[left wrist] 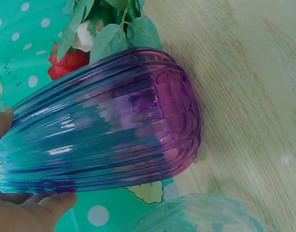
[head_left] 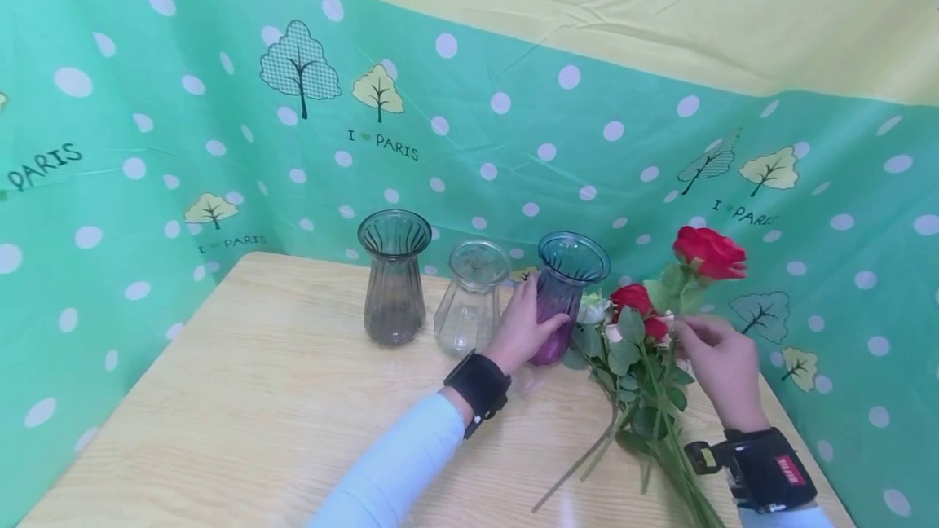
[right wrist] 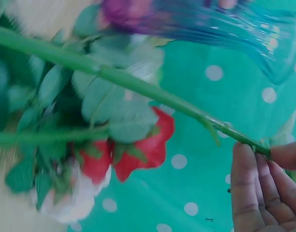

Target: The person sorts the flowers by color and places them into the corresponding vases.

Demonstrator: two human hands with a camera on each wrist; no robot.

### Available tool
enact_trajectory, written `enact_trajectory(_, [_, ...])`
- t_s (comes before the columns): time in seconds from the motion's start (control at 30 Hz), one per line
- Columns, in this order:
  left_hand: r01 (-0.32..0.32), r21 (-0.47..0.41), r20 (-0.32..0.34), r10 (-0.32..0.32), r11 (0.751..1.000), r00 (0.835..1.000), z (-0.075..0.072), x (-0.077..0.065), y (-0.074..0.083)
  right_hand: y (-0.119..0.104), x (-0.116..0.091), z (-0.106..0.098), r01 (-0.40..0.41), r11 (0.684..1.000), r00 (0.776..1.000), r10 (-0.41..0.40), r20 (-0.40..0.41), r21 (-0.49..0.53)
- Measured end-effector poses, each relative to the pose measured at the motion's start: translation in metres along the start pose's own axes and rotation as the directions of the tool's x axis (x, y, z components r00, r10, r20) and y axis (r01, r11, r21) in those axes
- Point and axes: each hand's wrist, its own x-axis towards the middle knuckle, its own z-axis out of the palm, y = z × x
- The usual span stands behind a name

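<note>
My left hand (head_left: 522, 326) grips a ribbed glass vase (head_left: 555, 342), blue at the flared top and purple at the base. In the left wrist view, fingers lie on both sides of the vase (left wrist: 109, 121), whose base is by the wooden tabletop. To its right, my right hand (head_left: 725, 369) pinches the green stem (right wrist: 148, 90) of a red rose (head_left: 710, 253) between thumb and fingers. The bloom stands above the hand in the head view. Beneath and beside that stem lies a bunch of red roses (right wrist: 138, 154), pale flowers (head_left: 592, 308) and leaves (head_left: 623, 341).
Left of the held vase stand a clear glass vase (head_left: 465, 320) and a grey glass vase (head_left: 394, 300). Long flower stems (head_left: 575, 467) spread toward the front of the wooden table (head_left: 242, 414). A green polka-dot cloth (head_left: 469, 145) hangs behind and at the sides.
</note>
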Motion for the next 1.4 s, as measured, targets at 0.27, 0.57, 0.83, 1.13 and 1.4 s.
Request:
enact_trajectory(0.27, [-0.001, -0.001, -0.006, 0.001, 1.0, 1.0, 0.001, -0.001, 0.001, -0.007, 0.008, -0.01, -0.135, 0.706, 0.978, 0.207, -0.02, 0.695])
enact_trajectory(0.57, [0.013, -0.021, -0.005, -0.013, 1.0, 1.0, 0.0, 0.0, 0.0, -0.017, 0.017, -0.027, -0.034, 0.232, 0.965, 0.261, -0.029, 0.972])
enact_trajectory(0.83, [0.002, -0.025, -0.005, -0.002, 1.0, 1.0, 0.0, 0.001, 0.0, -0.034, 0.029, -0.049, 0.108, 0.075, 0.896, 0.424, -0.13, 0.991])
enact_trajectory(1.13, [0.004, -0.027, -0.002, -0.004, 1.0, 1.0, -0.002, 0.004, 0.001, -0.048, 0.037, -0.06, 0.185, 0.024, 0.823, 0.543, -0.168, 0.983])
enact_trajectory(1.4, [0.012, -0.035, 0.015, -0.012, 0.999, 1.0, -0.002, 0.001, 0.001, -0.059, 0.042, -0.048, 0.218, 0.142, 0.816, 0.515, -0.26, 0.966])
